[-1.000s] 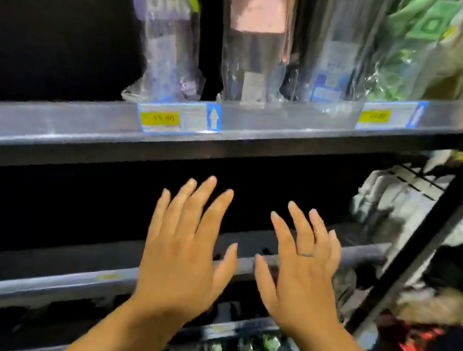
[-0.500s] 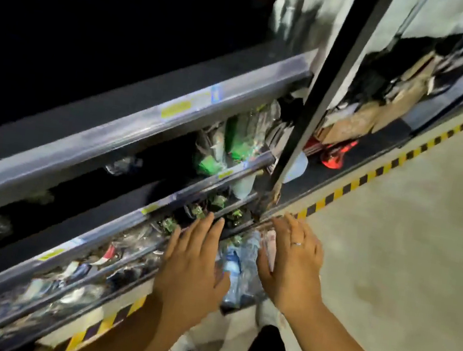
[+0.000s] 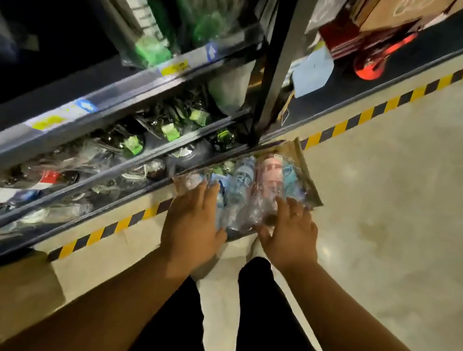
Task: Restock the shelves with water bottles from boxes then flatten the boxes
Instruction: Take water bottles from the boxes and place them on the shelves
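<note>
The box (image 3: 309, 175) of water bottles (image 3: 241, 181) sits on the floor (image 3: 396, 230) by the shelves (image 3: 116, 92). The left hand (image 3: 192, 219) and right hand (image 3: 290, 235) hang over it, fingers straight, holding nothing. This looks like the picking-up step. Next, grab bottles.

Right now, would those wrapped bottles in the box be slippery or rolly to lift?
Probably slippery: the bottles wear loose, shiny plastic wrap. Lying on their sides in the cardboard box, they may roll if pushed.

Bare forearms (image 3: 103, 300), black trousers (image 3: 170, 334), ring (image 3: 297, 214) on right hand (image 3: 290, 238)
</note>
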